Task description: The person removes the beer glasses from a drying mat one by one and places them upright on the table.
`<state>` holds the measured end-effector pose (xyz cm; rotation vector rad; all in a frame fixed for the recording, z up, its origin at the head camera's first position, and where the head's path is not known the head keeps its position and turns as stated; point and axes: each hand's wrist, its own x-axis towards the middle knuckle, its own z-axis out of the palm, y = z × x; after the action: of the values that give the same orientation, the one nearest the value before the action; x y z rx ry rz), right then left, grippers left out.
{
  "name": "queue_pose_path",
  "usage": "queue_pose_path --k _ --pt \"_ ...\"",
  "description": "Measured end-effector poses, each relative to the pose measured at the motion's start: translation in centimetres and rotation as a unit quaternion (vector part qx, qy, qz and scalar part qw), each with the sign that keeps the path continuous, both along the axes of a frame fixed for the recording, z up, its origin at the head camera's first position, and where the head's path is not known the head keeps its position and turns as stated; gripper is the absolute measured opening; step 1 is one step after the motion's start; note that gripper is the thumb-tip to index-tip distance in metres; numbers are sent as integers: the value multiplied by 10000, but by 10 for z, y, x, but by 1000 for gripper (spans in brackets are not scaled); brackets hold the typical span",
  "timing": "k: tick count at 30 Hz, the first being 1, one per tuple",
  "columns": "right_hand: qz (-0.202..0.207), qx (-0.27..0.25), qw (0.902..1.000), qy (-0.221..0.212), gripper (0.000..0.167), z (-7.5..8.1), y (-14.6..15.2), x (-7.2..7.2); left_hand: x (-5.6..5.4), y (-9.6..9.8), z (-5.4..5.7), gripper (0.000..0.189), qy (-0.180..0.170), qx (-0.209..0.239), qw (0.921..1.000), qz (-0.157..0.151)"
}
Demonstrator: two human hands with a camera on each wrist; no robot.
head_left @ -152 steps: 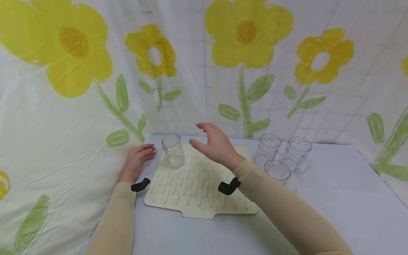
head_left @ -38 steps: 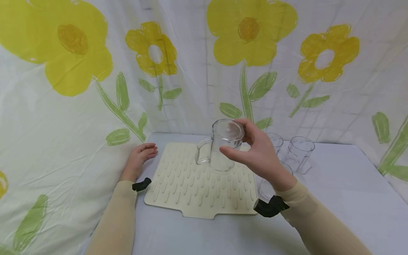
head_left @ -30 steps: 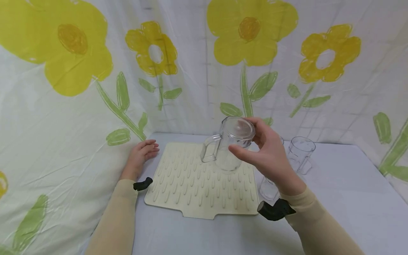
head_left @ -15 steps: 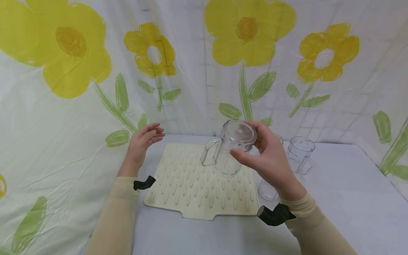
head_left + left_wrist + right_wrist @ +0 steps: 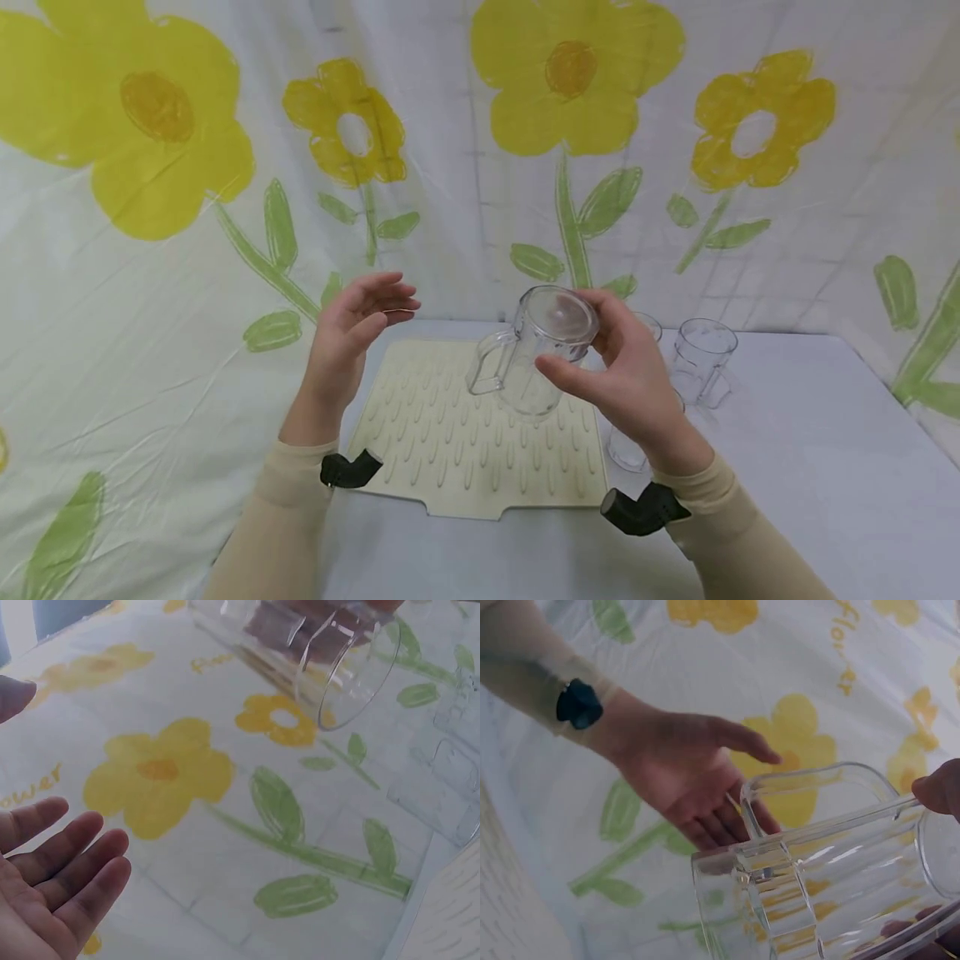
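My right hand [image 5: 633, 379] grips a clear glass mug [image 5: 528, 367] by its side, thumb in front and fingers behind. The mug is held above the mat, tilted, its base apparently turned up and its handle pointing left. In the right wrist view, the mug's handle [image 5: 821, 776] lies close to the left palm. My left hand [image 5: 348, 350] is raised left of the mug, fingers loosely extended and holding nothing. The left wrist view shows the mug's open rim [image 5: 360, 682] away from the left fingers. Below lies a cream drying mat [image 5: 465, 475] with raised ridges.
More clear glass mugs stand right of the mat: one mug [image 5: 703, 358] in full view, others partly hidden behind the right hand. A white cloth [image 5: 810, 467] covers the table. A flower-printed curtain [image 5: 435, 167] hangs behind and along the left side.
The mug, standing on the mat at first, is now lifted in my right hand. My left hand has risen from the table's left edge and moved right toward it.
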<state>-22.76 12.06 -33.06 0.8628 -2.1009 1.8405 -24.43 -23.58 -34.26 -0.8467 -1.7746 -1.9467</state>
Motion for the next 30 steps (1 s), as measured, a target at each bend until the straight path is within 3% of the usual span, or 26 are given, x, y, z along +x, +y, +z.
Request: queue_pose_path --k 6,12,17,25,30 --pt "19 -5 10000 -2 66 0 -1 2 17 28 6 75 604 -433 9963 -434" --pt "2 -18 10000 40 67 -1 1 3 29 51 9 92 744 -1413 9852 -627" --pt "-18 -95 9999 54 67 -2 2 5 32 65 5 93 658 -1862 9777 -707" --pt "183 -192 9994 234 70 -1 0 12 35 82 -9 107 -109 -2547 9659 -465" --pt "215 -202 9993 229 69 -1 -3 14 30 92 -18 106 -80 -2601 9630 -706"
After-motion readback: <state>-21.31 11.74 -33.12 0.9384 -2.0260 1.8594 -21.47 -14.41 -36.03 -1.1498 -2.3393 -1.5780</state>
